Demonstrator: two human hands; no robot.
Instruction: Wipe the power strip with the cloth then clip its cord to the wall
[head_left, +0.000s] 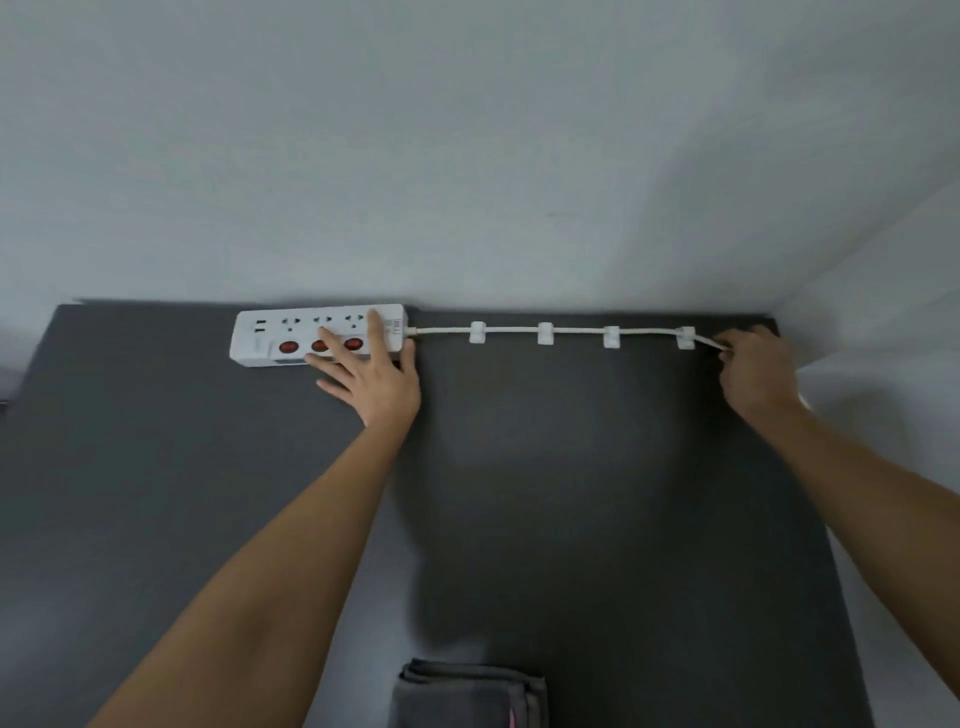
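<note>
Power strip (317, 335) under flat spread left hand (371, 371), right hand (758, 371) pinching round cord (571, 329)

The power strip (318, 335) is smooth white plastic with glossy red switches, its cord (571, 329) and the clips (545, 333) likewise smooth white plastic, the dark grey surface (571, 493) matt, the folded cloth (470, 696) soft grey fabric.

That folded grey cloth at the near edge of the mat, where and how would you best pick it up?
Judging by its pose, pinch the folded cloth at its far folded edge, coming from above. It lies flat on the dark mat with layers stacked, so gripping the fold should lift all layers together. Its near part is out of view.
</note>
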